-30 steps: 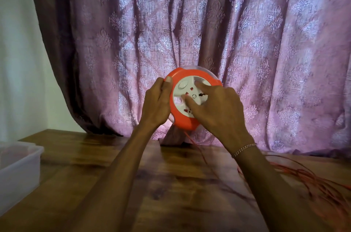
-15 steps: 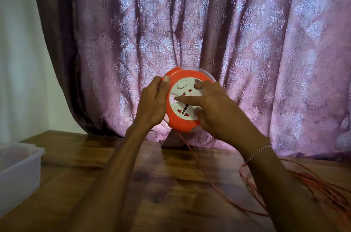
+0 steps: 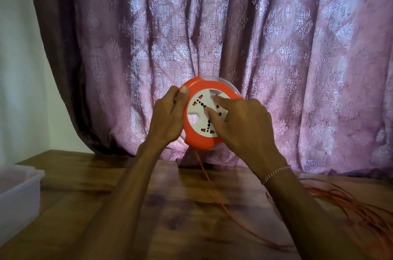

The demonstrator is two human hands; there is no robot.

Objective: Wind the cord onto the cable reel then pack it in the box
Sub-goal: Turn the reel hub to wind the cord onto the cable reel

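While the reel [image 3: 207, 114] hangs mid-frame above the counter [image 3: 180, 206], the left hand [image 3: 169, 118] has its grip closed on the orange rim and the right hand [image 3: 240, 123] presses fingertips [image 3: 209, 112] on the white face, clasping nothing. Cord [image 3: 209, 181] drops from the reel's underside to a loose pile at lower right. Winding well likely means steadying the rim, turning the face evenly, and letting slack feed untangled. The box [image 3: 20, 193] waits at lower left.
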